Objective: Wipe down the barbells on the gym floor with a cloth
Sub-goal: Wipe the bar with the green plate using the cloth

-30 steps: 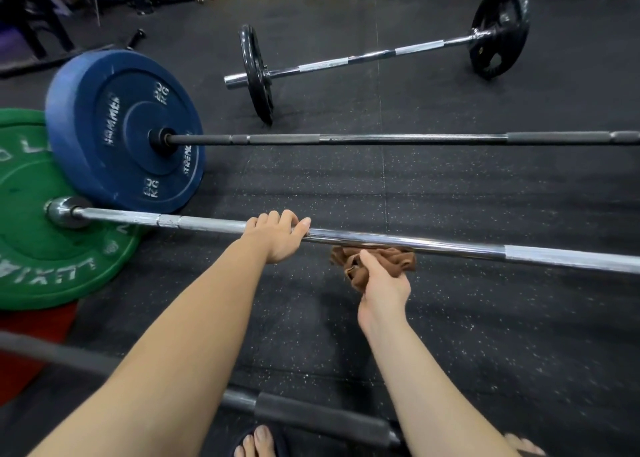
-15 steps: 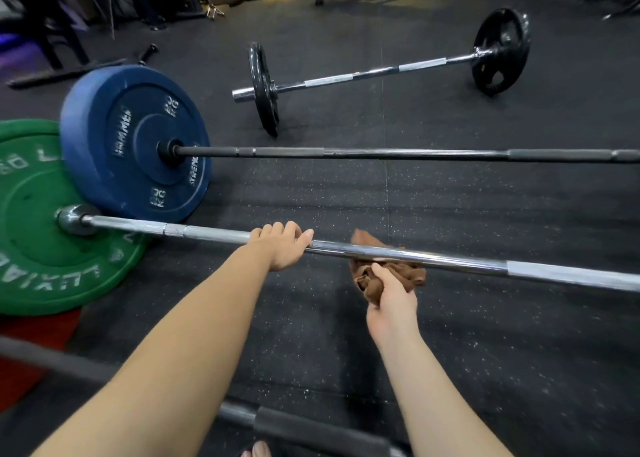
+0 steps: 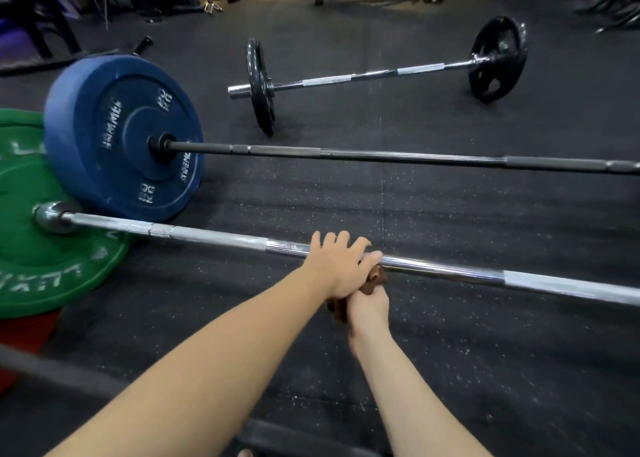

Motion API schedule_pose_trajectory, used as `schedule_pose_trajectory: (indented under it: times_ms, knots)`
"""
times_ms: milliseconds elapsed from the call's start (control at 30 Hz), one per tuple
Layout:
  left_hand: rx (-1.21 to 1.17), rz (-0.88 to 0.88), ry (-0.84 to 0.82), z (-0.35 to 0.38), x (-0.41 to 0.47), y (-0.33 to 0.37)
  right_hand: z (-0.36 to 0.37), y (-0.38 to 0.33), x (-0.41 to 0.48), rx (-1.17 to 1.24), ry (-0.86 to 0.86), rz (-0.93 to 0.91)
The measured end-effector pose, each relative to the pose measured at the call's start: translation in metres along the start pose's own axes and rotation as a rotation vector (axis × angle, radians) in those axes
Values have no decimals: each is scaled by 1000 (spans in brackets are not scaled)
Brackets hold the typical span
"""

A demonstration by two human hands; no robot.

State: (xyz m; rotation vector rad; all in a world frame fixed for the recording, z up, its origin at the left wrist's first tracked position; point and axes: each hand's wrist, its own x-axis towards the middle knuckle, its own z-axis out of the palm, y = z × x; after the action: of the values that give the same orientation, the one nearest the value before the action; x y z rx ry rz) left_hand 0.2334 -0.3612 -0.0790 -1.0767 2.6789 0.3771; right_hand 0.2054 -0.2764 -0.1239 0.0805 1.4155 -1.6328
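Observation:
A chrome barbell [image 3: 450, 274] lies across the rubber floor in front of me, its left end on a green plate [image 3: 52, 266]. My left hand [image 3: 337, 266] rests on top of this bar with its fingers spread forward over it. Just behind and under it, my right hand [image 3: 367, 302] grips a bunched brown cloth [image 3: 376, 278] held against the near side of the bar. My left hand hides much of the cloth.
A black barbell [image 3: 415, 157] with a blue 20 kg plate [image 3: 114, 138] lies parallel beyond. Farther back is a short chrome barbell [image 3: 367, 76] with black plates. A dark bar [image 3: 52, 373] crosses below my arms, and a red plate [image 3: 24, 335] lies at left.
My right hand has slid the cloth left along the chrome bar until it meets my left hand. My left hand's fingers have spread out. The view has tilted up.

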Motion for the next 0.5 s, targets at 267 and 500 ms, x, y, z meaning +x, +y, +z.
schedule_pose_trajectory:
  times_ms: [267, 500]
  knots:
    - [16, -30, -104, -11, 12, -9, -27, -18, 11, 198, 424, -118]
    - [159, -29, -214, -16, 20, -6, -15, 1, 7, -57, 346, -133]
